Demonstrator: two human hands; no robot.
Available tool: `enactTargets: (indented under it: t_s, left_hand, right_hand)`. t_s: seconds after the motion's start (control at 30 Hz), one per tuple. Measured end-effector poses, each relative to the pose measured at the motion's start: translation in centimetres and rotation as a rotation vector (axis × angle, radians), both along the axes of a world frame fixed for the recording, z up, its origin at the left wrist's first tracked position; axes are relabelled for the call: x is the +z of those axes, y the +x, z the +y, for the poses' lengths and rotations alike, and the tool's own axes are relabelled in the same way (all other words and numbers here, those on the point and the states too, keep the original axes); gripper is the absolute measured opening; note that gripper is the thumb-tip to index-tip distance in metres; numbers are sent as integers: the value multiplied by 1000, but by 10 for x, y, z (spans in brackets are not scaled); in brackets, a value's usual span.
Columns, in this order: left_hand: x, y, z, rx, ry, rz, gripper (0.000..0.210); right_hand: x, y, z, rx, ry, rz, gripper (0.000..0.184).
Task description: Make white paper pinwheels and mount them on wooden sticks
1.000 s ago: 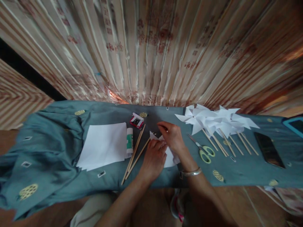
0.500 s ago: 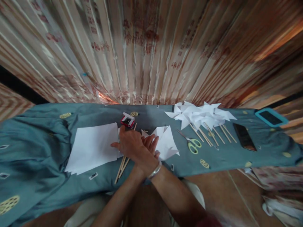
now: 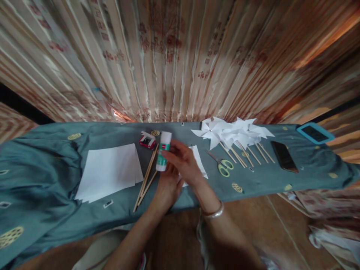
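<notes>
- Right hand (image 3: 185, 161): fingers wrapped round glue stick (image 3: 164, 152) above surface (image 3: 264, 182), presumably for control.
- Left hand (image 3: 166, 187): near front edge, likely steadying paper (image 3: 199, 161); fingers part-hidden, grip unclear.

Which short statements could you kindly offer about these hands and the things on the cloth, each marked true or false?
1. The right hand holds the green-and-white glue stick. True.
2. The scissors lie on the paper stack. False: they lie apart, to its right.
3. The right hand partly hides the left hand. True.
4. The blue-framed device lies between scissors and phone. False: it lies right of the phone.
</notes>
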State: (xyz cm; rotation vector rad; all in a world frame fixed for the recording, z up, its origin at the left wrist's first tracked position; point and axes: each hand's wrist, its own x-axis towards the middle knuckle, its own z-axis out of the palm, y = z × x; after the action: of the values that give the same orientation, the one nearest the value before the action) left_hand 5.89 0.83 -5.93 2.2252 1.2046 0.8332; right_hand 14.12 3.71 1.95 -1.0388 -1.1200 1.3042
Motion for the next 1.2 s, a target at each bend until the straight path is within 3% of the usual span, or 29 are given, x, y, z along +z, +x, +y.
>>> enactTargets:
  t_s: [0.13,0.3,0.43,0.63,0.77,0.87,1.03,1.2]
  left_hand:
    - [6,-4,-2,21,22,25,58]
    - [6,-12,0,55,67,-19,57]
    - [20,-12,-3,119,39,-122,44]
    - [44,2,-12,144,-276,-484,44]
    - [51,10,-12,120,-573,-707,54]
    - [52,11,-10,146,-739,-813,49]
    - [50,7,-11,283,-786,-1057,40]
    - [54,0,-12,274,-789,-1075,38]
  right_hand:
    - [-9,46,-14,9,-158,265,41]
    - [-9,71,-30,23,-206,326,37]
    - [-11,81,-37,50,-191,340,32]
    - [-18,89,-45,119,-192,220,32]
    - [-20,94,-52,203,-214,134,35]
    - [-20,101,-55,230,-262,95,36]
    - [-19,114,-55,145,-275,101,35]
    - [-16,121,-54,57,-240,192,32]
